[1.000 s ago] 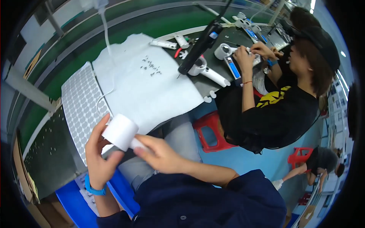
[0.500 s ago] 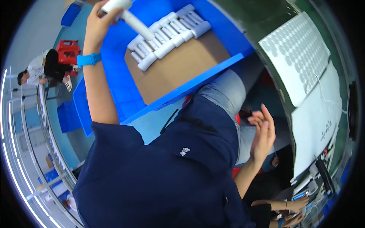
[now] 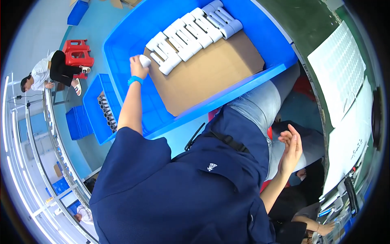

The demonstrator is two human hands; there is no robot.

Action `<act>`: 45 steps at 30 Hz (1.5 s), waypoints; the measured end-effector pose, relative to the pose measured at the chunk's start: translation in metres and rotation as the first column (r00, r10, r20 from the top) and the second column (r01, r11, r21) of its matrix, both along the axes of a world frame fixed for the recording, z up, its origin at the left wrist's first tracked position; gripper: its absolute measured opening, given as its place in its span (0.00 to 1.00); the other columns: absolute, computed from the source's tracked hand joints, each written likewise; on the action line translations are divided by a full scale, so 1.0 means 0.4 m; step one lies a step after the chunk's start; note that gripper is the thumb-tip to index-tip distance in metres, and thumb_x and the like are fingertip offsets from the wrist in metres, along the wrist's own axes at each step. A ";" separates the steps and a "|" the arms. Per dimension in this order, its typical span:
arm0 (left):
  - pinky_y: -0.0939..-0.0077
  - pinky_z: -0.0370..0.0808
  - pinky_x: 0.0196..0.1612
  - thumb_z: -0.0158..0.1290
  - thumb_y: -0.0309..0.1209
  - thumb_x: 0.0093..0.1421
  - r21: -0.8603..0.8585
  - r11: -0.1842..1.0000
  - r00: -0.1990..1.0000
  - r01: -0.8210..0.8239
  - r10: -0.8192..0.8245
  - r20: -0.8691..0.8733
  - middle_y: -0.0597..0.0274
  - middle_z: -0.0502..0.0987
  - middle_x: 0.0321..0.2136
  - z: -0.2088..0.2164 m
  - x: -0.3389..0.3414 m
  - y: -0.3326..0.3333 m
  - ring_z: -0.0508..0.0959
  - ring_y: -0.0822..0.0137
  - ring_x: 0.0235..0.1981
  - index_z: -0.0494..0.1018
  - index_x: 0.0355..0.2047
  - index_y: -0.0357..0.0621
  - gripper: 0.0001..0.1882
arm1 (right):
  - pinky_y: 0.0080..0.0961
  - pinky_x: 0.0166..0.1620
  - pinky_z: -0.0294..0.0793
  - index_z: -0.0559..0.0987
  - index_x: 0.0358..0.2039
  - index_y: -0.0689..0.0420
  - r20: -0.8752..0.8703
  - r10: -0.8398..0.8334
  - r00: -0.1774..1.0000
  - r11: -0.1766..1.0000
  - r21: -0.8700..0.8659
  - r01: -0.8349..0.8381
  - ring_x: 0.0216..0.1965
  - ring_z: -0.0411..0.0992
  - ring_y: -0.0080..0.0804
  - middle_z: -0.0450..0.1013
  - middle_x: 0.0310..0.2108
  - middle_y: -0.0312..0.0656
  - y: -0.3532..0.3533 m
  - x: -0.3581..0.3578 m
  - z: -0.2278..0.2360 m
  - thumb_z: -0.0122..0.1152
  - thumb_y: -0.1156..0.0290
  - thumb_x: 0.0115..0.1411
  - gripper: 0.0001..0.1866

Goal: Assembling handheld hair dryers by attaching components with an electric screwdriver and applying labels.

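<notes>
Inside the large blue crate [image 3: 280, 61], my left hand [image 3: 139, 69], with a blue band on its wrist, is closed around a white hair-dryer-shaped part [image 3: 145, 61]. Only its rounded end shows; the rest is hidden by my fingers and the angle. Just right of that hand, a row of similar white parts [image 3: 185, 51] lies side by side on a brown cardboard sheet [image 3: 203, 81]. My right hand [image 3: 291, 150] hovers above my lap with nothing in it, fingers loosely apart and a little bent.
A smaller blue crate [image 3: 92, 97] with several dark tubular pieces [image 3: 107, 114] stands left of the large one. At right, white sheets [image 3: 339, 73] lie on a green bench [image 3: 296, 16]. Another person's hand [image 3: 325, 228] is at lower right; a seated person [image 3: 44, 73] is beside red stools [image 3: 77, 55].
My left hand has come down and toward me with the white part, from above the crate to the near-left end of the row. My right hand has stayed nearly still.
</notes>
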State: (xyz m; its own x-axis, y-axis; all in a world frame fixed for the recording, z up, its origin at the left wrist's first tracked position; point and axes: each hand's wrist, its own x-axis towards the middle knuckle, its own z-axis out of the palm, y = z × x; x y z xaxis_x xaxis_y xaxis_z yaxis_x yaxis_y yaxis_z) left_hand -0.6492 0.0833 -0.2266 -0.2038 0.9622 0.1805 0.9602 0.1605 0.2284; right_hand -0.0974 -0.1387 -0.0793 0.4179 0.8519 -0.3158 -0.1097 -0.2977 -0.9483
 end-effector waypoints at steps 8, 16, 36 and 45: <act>0.68 0.74 0.38 0.65 0.28 0.42 -0.102 0.901 0.532 -0.423 0.338 0.777 0.46 0.70 0.42 -0.080 -0.058 0.051 0.75 0.58 0.36 0.57 0.49 0.29 0.37 | 0.18 0.37 0.67 0.71 0.46 0.67 0.012 0.079 0.997 0.994 -0.081 -0.077 0.29 0.69 0.22 0.72 0.30 0.40 -0.011 -0.057 -0.041 0.40 0.65 0.66 0.19; 0.62 0.69 0.50 0.61 0.26 0.47 -0.211 0.854 0.348 -0.475 0.403 0.847 0.42 0.66 0.50 -0.301 -0.129 0.140 0.72 0.55 0.47 0.51 0.57 0.27 0.41 | 0.17 0.36 0.68 0.71 0.46 0.66 0.059 0.149 0.987 0.985 -0.098 -0.143 0.29 0.68 0.22 0.72 0.29 0.40 0.031 -0.093 -0.038 0.41 0.67 0.66 0.17; 0.60 0.66 0.52 0.62 0.34 0.49 -0.551 0.822 0.258 -0.145 0.569 0.781 0.48 0.62 0.55 -0.257 -0.025 0.142 0.65 0.56 0.54 0.25 0.61 0.37 0.58 | 0.17 0.36 0.67 0.72 0.44 0.65 -0.010 0.137 0.991 0.980 -0.143 -0.137 0.30 0.67 0.21 0.70 0.29 0.38 0.022 -0.078 -0.077 0.44 0.68 0.65 0.15; 0.46 0.51 0.59 0.65 0.51 0.39 -0.533 0.845 0.997 -0.035 -0.005 -0.074 0.39 0.45 0.61 -0.145 0.267 0.083 0.37 0.35 0.62 0.25 0.62 0.42 0.67 | 0.17 0.37 0.68 0.72 0.45 0.66 0.056 0.072 0.996 0.978 -0.200 -0.059 0.30 0.67 0.21 0.70 0.30 0.38 0.012 -0.071 -0.077 0.45 0.69 0.64 0.14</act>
State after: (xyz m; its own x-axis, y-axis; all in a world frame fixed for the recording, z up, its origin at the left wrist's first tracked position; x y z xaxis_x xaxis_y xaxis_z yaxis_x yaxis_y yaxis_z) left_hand -0.5424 0.1166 -0.2844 -0.2256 0.9108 -0.3459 0.9668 0.2530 0.0358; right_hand -0.1257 -0.1341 -0.1103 0.3872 0.8015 -0.4557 -0.0261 -0.4845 -0.8744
